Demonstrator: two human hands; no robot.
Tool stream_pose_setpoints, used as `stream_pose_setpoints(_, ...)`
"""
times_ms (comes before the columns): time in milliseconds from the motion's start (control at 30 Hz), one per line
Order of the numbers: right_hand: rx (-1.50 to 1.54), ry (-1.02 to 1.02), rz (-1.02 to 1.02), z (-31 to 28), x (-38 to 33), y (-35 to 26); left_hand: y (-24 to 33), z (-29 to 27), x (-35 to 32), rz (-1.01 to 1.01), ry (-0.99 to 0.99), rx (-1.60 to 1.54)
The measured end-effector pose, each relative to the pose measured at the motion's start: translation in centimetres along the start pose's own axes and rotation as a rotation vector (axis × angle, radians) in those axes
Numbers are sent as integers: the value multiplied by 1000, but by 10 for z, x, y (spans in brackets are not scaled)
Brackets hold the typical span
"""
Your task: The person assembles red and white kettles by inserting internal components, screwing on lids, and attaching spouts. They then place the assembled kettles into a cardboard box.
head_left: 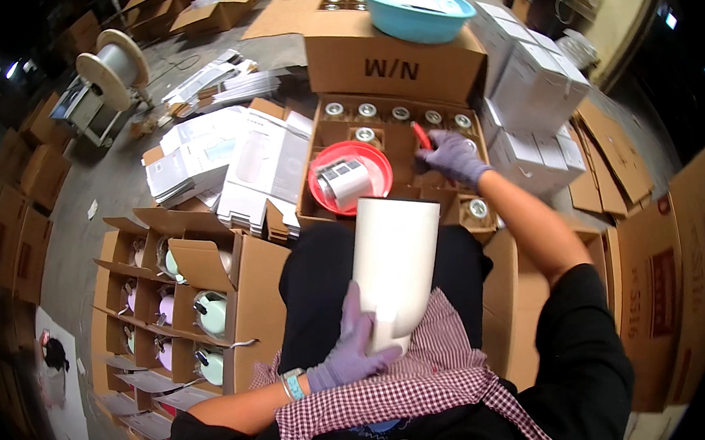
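My left hand (pixel 353 344), in a purple glove, is closed round the lower part of a large white tumbler (pixel 398 258). The tumbler lies tilted over my lap, its dark-edged end pointing away from me. Over the open carton (pixel 406 180) my gloved right hand (pixel 454 157) is closed on a slim red tool (pixel 421 136) whose exact kind I cannot make out. Left of that hand, a red basin (pixel 381 160) rests on the carton, holding a silver-grey roll of labels (pixel 346 180). Metal-topped items (pixel 366 111) stand in the carton's compartments.
At my left stands a divided carton (pixel 250 300) of pastel tumblers (pixel 211 314). A blue basin (pixel 415 22) sits beyond the open carton. White boxes (pixel 537 78) are stacked at right, flattened white cartons (pixel 259 157) lie at left, and brown cartons (pixel 657 302) lean at far right.
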State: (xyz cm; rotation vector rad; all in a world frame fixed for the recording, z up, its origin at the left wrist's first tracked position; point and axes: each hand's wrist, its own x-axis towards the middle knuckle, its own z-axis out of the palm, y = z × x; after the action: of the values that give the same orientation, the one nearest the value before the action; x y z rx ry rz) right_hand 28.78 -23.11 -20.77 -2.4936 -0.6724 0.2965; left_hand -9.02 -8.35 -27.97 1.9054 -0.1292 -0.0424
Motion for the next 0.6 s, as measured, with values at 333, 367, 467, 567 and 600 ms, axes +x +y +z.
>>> stream_pose_setpoints(333, -61, 112, 67, 180, 145, 91, 26, -150, 138, -45, 253, 189)
stream_pose_setpoints(367, 72, 47, 100, 169, 140, 67, -3, -154, 162, -54, 374, 322)
stream_pose_setpoints(467, 352, -155, 194, 148, 108, 9, -84, -154, 228, 41, 411, 400)
stream_pose_setpoints(567, 424, -178, 152, 165, 95, 46, -123, -134, 275, 132, 312, 571)
stream_pose_setpoints(600, 400, -190, 138, 174, 94, 61, -129, -129, 283, 60, 226, 579)
